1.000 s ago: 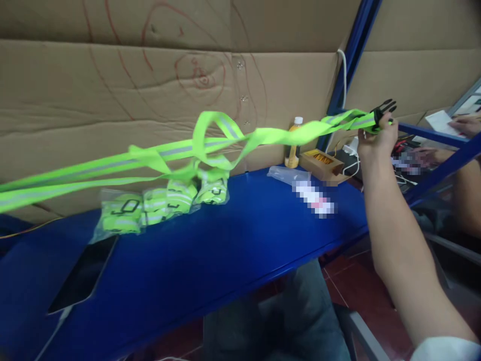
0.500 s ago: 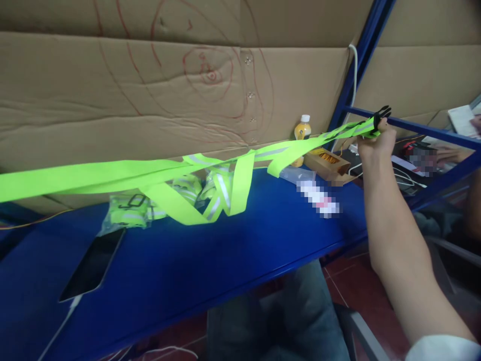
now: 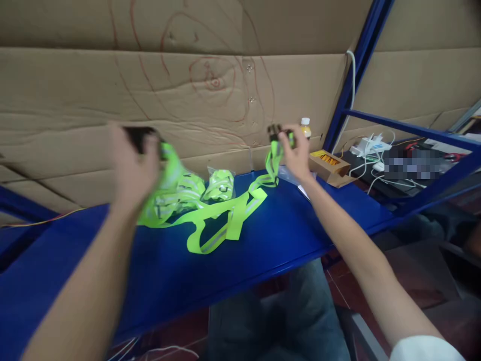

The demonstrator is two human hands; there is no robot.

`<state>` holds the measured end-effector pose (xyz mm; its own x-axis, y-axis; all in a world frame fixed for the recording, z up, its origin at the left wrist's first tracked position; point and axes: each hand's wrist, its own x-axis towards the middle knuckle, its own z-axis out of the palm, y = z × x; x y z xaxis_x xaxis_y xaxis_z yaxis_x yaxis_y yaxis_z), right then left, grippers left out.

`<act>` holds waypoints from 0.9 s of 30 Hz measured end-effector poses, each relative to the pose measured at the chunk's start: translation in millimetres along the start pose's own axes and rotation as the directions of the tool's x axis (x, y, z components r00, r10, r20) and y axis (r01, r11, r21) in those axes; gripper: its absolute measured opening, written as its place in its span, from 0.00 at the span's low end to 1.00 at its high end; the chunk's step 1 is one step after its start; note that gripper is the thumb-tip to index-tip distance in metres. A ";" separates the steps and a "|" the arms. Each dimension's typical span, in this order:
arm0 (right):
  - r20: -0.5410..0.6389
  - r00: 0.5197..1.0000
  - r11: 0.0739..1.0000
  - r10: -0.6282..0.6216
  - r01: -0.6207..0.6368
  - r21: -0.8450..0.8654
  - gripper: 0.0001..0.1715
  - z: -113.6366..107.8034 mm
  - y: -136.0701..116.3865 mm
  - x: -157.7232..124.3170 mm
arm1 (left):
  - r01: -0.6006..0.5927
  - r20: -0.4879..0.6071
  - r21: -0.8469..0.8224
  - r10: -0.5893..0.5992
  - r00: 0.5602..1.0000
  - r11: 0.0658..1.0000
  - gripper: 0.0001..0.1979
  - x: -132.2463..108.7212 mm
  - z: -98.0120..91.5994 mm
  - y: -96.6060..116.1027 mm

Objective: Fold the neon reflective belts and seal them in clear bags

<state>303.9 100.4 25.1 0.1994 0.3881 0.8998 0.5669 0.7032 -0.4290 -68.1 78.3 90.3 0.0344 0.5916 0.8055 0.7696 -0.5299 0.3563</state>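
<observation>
A neon-green reflective strap (image 3: 236, 219) with a silver stripe lies in loose loops on the blue table (image 3: 263, 250) and rises at both sides. My right hand (image 3: 297, 153) pinches its right end, where a black buckle (image 3: 275, 132) sticks out beyond the fingers. My left hand (image 3: 131, 168), smeared by motion, is closed around a black part (image 3: 141, 138) with green strap hanging below it. Just behind the loops lies a clear bag (image 3: 220, 184) with a folded green strap inside. More green bundles (image 3: 186, 189) lie left of it, partly behind the hanging strap.
At the back right stand an open cardboard box (image 3: 327, 163) and a white-capped bottle (image 3: 305, 126), partly covered by my right hand. A blue metal frame (image 3: 353, 75) bounds the table there, with white cables (image 3: 370, 148) beyond it. A cardboard wall (image 3: 75, 90) closes the back.
My right hand has come inward and left with the buckle end. My left hand has entered view. The strap, stretched taut before, now sags onto the table.
</observation>
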 end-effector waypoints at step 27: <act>0.650 0.760 0.935 0.015 -0.241 0.261 0.21 15.2 -42.5 -52.6 | -0.088 0.570 -0.387 0.313 0.759 0.918 0.16 -89.7 68.9 23.9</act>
<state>257.2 59.1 -5.1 -0.3594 0.6924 0.6257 0.2735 0.7192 -0.6387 -8.9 54.4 -6.1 0.6309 0.6298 0.4532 0.4562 -0.7736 0.4399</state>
